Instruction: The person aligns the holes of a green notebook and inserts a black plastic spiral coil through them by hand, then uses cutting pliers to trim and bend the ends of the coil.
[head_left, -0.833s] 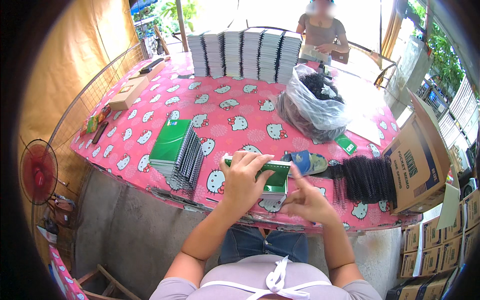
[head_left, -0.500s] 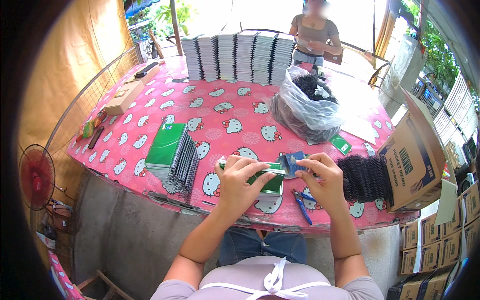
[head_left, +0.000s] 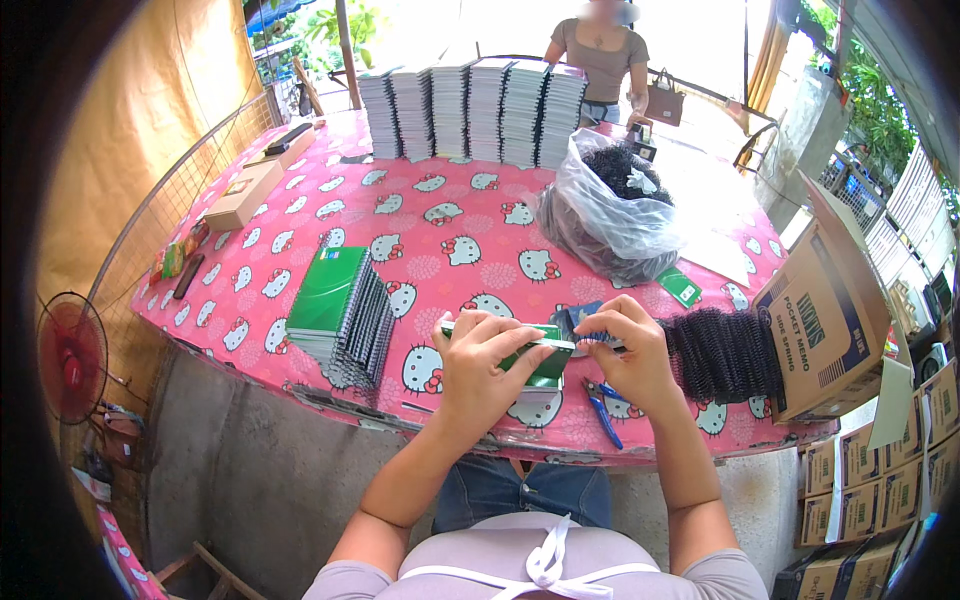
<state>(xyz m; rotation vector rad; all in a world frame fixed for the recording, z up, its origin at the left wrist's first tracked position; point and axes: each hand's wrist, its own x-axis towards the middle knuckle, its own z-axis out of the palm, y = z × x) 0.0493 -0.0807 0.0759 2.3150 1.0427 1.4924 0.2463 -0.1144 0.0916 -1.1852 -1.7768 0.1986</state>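
Note:
My left hand [head_left: 480, 365] is closed round a small green memo notebook [head_left: 545, 370], pressing it from above with thumb and fingers. Close to the notebook's right end, my right hand [head_left: 635, 350] pinches a dark binding spiral [head_left: 603, 342], mostly hidden by the fingers. A dark blue piece [head_left: 577, 318] lies just behind my right fingertips. Blue-handled cutting pliers [head_left: 604, 415] rest below, between my hands. Right of my right hand, a row of black binding spirals [head_left: 722, 355] spills from a cardboard box [head_left: 825, 335].
Left stands a stack of green spiral notebooks [head_left: 330, 290]. Tall stacks of bound notebooks [head_left: 475, 110] line the far side. A clear plastic bag [head_left: 590, 225] bulges with black spirals; a green cover [head_left: 679, 287] lies beside it. A co-worker [head_left: 605, 60] stands beyond the table.
My right hand has shifted slightly left, its fingertips now pinched at the notebook's end. My left hand stays in place. The co-worker has moved left, one arm lowered toward the table.

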